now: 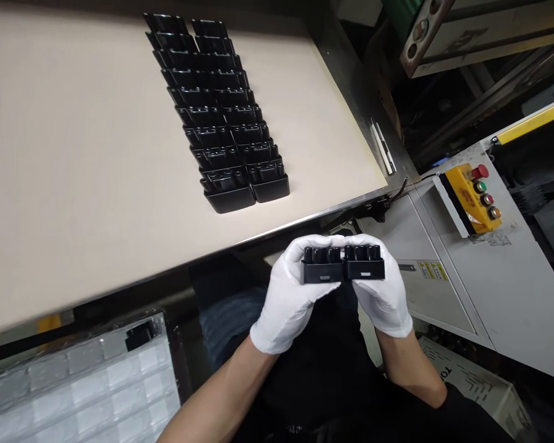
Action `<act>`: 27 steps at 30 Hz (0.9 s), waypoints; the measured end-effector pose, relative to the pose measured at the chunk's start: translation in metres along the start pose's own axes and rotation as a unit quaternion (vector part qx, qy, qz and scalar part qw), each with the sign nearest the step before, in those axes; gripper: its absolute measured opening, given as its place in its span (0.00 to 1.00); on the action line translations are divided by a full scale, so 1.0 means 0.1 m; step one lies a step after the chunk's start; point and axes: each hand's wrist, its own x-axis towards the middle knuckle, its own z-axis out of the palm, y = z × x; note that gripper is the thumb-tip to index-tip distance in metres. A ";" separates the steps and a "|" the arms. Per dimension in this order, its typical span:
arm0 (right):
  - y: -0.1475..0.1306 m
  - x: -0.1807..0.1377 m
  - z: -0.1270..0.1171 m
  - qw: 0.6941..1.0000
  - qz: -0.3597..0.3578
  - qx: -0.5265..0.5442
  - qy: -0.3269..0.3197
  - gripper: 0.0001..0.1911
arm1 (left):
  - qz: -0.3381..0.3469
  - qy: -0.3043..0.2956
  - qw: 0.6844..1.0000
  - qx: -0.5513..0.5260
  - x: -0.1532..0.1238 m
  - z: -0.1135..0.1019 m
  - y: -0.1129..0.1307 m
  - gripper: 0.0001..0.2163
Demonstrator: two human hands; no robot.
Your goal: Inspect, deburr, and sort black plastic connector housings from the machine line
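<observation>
My left hand (289,295), in a white glove, is closed around a black plastic housing (322,274). A second black plastic housing (364,269) sits in my right hand (385,295), gloved the same way. Both parts are held side by side in front of my body, just off the table's front edge, with upright black posts on top and a small light slot on the near wall. Beyond them on the table (83,154) stand two long rows of similar black housings (228,200), packed close together.
At lower left lies a clear compartment tray (115,381) with one black part (139,335) in a far pocket. A yellow button box (473,197) is mounted on the grey cabinet (503,264) at right. Pens (383,146) lie on the table's right edge.
</observation>
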 end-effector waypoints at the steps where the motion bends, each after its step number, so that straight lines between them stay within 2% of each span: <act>1: -0.01 0.00 0.00 1.000 0.002 -0.008 0.003 0.26 | 0.002 0.004 1.000 0.001 0.00 0.01 0.00 0.23; 6: -0.03 0.01 -0.02 0.999 0.011 -0.043 0.002 0.29 | 0.011 0.018 1.000 0.008 -0.02 0.02 0.03 0.23; 17: -0.07 -0.02 0.08 0.994 -0.012 -0.112 0.001 0.25 | 0.012 0.026 1.000 0.007 -0.13 -0.08 0.03 0.24; 23: -0.07 -0.02 0.11 0.997 -0.020 -0.068 -0.013 0.22 | 0.003 0.047 0.999 0.016 -0.16 -0.10 0.00 0.23; 27: -0.12 0.00 0.13 0.996 -0.026 -0.083 -0.012 0.21 | 0.007 0.059 0.997 0.043 -0.17 -0.07 0.04 0.22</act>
